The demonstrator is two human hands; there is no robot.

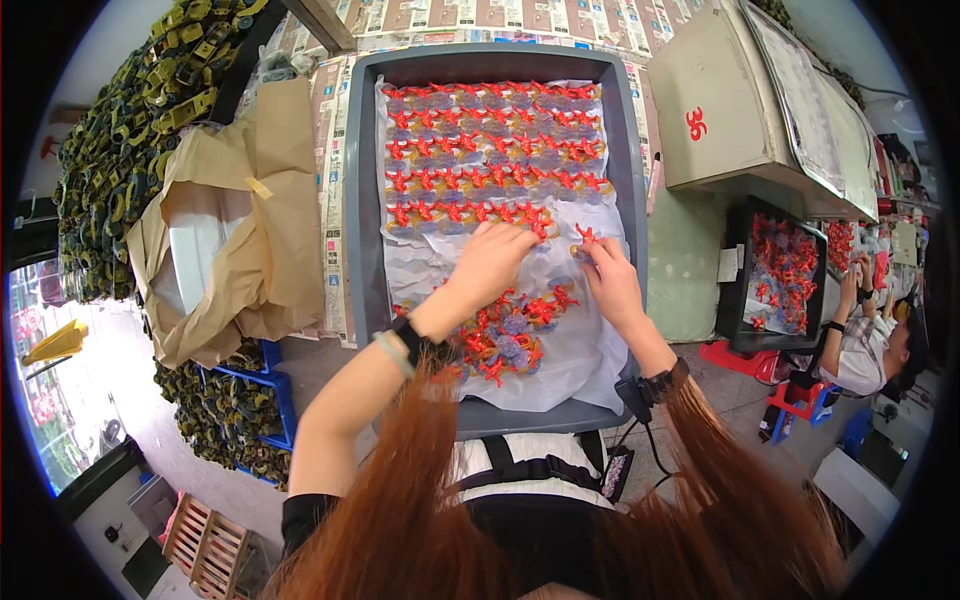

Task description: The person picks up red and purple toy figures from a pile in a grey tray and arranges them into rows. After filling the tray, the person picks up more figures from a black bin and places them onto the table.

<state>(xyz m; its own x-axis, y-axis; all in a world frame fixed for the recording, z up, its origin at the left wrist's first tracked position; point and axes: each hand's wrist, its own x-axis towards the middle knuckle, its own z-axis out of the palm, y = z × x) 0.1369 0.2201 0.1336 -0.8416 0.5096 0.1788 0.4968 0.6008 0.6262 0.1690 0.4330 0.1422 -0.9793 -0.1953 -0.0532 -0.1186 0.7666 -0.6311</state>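
A deep grey tray (363, 200) lined with white paper lies in front of me. Several rows of small red figurines (470, 145) on purplish and amber bases stand across its far part. The fingers of my left hand (490, 262) are bent together at the right end of the nearest row, on a red figurine (543, 224) there. My right hand (615, 282) pinches another red figurine (587, 236) above the paper, just right of that row. Nearer me, a loose heap of the same figurines (505, 335) lies jumbled; my left forearm hides part of it.
Brown paper (290, 200) covers a container left of the tray. Heaps of dark green and yellow pieces (150, 120) lie farther left, some by a blue crate (285, 400). At right are a pale box (720, 110), a black tray (733, 300) of red figurines and another person (865, 350) at work.
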